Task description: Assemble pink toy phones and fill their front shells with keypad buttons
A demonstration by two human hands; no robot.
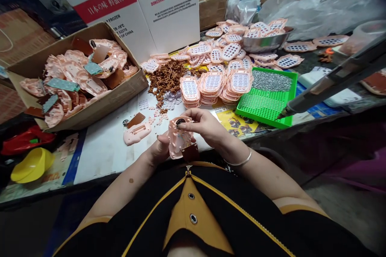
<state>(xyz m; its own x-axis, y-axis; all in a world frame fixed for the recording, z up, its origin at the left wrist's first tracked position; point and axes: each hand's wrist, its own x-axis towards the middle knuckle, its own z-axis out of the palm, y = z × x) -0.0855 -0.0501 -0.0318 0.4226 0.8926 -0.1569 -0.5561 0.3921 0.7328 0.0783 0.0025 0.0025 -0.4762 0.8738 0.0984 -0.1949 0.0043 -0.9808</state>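
Observation:
My left hand [159, 149] is closed around the lower left side of a pink plastic casing half [177, 142], its hollow inside facing up. At the casing's top end, my right hand [206, 126] grips with thumb and fingers. The right thumb touches a small black round part like a speaker [180, 121] lying in the casing. A brown circuit board [190, 152] hangs at the lower right edge of the casing. On the table to the left lie another pink casing half [137, 134] with a slot and a brown board [136, 120].
A cardboard box [126, 92] of pink casings and boards stands left. Behind my hands are brown small parts [167, 76] and stacked keypad faces [212, 84]. A green tray [265, 106] of screws sits right, beneath a dark pole-like tool [325, 80]. A yellow scoop [31, 164] lies far left.

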